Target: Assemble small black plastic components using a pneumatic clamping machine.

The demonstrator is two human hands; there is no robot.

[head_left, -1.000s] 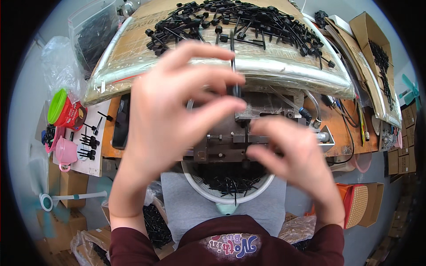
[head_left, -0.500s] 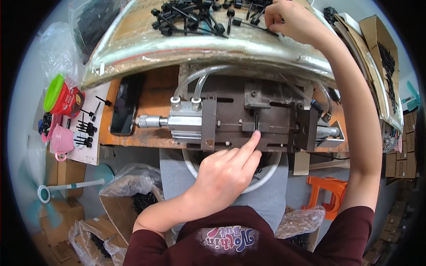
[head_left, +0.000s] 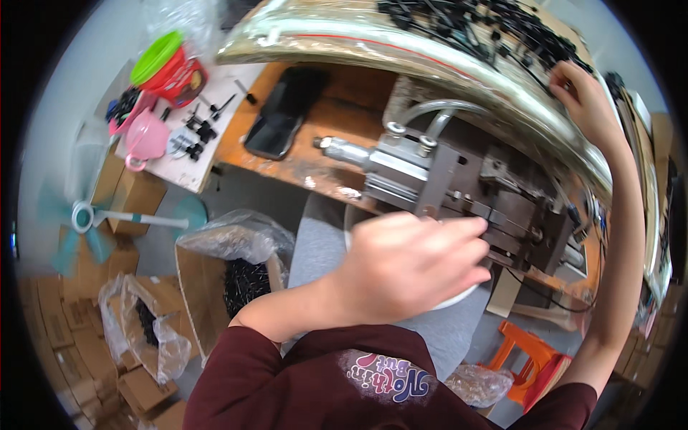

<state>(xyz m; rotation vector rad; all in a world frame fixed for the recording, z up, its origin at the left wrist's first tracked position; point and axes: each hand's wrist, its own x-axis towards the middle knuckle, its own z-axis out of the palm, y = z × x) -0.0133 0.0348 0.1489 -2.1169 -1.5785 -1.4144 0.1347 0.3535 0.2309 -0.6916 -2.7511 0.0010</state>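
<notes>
1. Head view, left hand (head_left: 412,269): it hovers right in front of the grey metal press fixture (head_left: 473,197), fingers curled loosely with the tips at the fixture's central slot. Whether this grip pinches a small part I cannot tell; the fingertips hide it.
2. Head view, right hand (head_left: 588,100): it reaches well beyond the fixture, up to the pile of black plastic parts (head_left: 480,29) on the plastic-covered tray (head_left: 401,43). The fingers bend down into the pile, but a clenched grip on one piece is not visible.
3. Surroundings, all relative to the fixture: a dark phone (head_left: 283,111) lies on the wooden worktop (head_left: 322,143) to its left; further left stand a pink cup (head_left: 147,140) and a red tub with a green lid (head_left: 172,68). A white bowl (head_left: 459,297) sits just below the fixture, under the left hand.
4. Step in hand, as I judge it: fetching a fresh black part while the other hand tends the slot. The next move calls for one single piece separated from the tangle and carried to the slot, aligned.
</notes>
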